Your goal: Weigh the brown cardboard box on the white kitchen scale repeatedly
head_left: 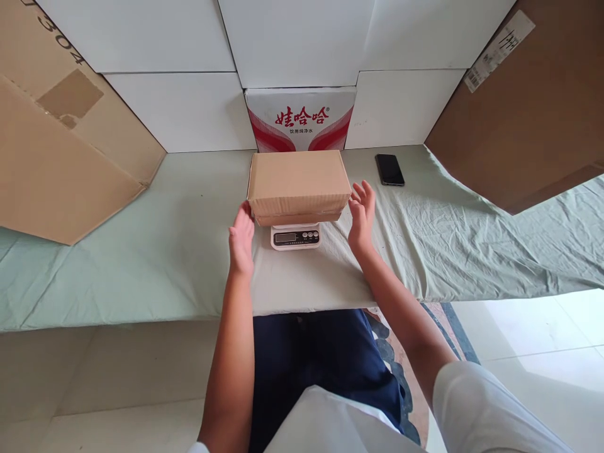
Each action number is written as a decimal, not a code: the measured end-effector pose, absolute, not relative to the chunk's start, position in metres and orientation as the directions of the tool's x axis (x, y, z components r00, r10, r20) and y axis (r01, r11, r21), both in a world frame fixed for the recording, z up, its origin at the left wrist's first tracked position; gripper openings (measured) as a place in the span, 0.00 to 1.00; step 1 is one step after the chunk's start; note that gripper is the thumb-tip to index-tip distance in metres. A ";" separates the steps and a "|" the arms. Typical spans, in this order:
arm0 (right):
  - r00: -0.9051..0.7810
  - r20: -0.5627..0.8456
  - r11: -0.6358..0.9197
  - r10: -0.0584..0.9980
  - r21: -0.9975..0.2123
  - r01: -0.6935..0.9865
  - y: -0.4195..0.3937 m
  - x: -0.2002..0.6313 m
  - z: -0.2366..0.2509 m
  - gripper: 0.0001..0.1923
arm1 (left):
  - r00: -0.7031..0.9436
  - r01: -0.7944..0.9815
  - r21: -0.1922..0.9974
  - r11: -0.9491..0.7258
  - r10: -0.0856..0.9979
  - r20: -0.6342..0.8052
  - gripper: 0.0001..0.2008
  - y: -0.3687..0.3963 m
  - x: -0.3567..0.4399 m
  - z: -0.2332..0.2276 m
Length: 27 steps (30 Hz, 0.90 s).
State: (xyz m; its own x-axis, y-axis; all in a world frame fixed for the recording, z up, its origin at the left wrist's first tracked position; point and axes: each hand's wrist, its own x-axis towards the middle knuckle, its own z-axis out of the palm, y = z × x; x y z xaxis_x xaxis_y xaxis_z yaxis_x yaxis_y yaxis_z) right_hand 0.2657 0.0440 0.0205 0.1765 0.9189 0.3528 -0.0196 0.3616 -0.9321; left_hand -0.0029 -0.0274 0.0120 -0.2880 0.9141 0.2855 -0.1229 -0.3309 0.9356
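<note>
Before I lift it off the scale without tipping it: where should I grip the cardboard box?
Grip the cardboard box by its two short ends, left hand and right hand pressing inward. It lies level, overhanging the small scale, and both ends look unobstructed.

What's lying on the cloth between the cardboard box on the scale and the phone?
Nothing but bare green cloth in the head view; the right hand hovers just nearer, beside the box, short of the phone.

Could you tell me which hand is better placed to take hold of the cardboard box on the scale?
Left, probably: the left hand seems to touch the cardboard box at its corner, while the right hand hovers open beside it.
</note>
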 end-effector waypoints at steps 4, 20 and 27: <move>0.014 0.391 0.391 0.920 -0.920 -0.025 0.036 0.252 0.025 0.34 | -0.192 -0.101 0.951 -0.292 0.944 0.269 0.47 -0.027 0.005 0.011; -0.008 0.419 0.418 0.908 -0.908 -0.037 0.028 0.239 0.025 0.30 | -0.194 -0.082 0.953 -0.293 0.942 0.274 0.47 -0.023 0.006 0.010; 0.052 0.346 0.349 0.937 -0.934 -0.073 0.035 0.248 0.020 0.40 | -0.269 -0.085 0.946 -0.312 0.921 0.280 0.45 -0.022 -0.003 0.011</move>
State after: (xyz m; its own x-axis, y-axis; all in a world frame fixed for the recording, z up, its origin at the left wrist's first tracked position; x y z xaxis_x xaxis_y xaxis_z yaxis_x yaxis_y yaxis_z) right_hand 0.2483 0.0355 0.0199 0.0522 0.9368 0.3459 -0.0727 0.3490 -0.9343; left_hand -0.0034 -0.0222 0.0110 -0.2693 0.9215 0.2798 -0.0848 -0.3121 0.9463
